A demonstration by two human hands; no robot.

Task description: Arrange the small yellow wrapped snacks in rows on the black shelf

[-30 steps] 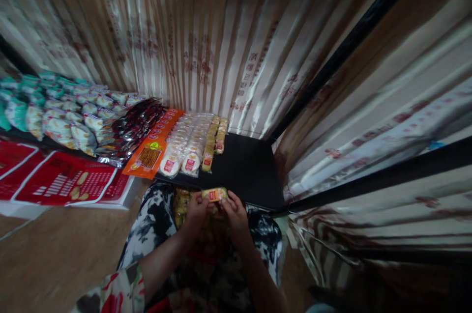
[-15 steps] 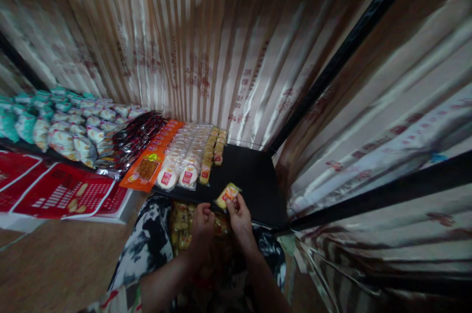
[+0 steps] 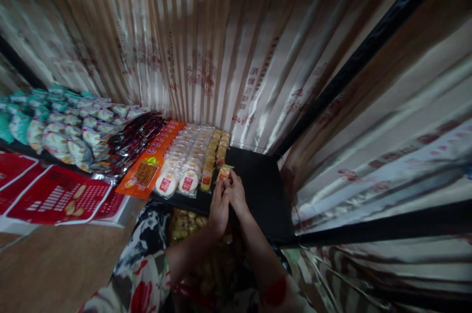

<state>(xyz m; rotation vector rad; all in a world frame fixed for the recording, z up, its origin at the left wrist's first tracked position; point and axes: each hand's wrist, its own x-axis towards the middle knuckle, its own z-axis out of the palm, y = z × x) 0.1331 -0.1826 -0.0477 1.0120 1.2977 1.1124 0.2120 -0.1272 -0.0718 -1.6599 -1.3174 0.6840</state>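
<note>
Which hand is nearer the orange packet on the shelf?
The left hand: it is right of the orange packet, beyond the white packs; the right hand is farther right.

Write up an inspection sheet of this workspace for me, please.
Surface: black shelf, bearing rows of packaged snacks.
Job's things: yellow packet near the front end of the rightmost row; more yellow packets over the lap.
Clutter: orange bag among the rows; red-printed box lower left.
Hands: left hand and right hand meet at the yellow packet; exact grip unclear.
Cables: thin pale line on the floor, possibly one.
Surroundings: patterned curtain, dark pole.
</note>
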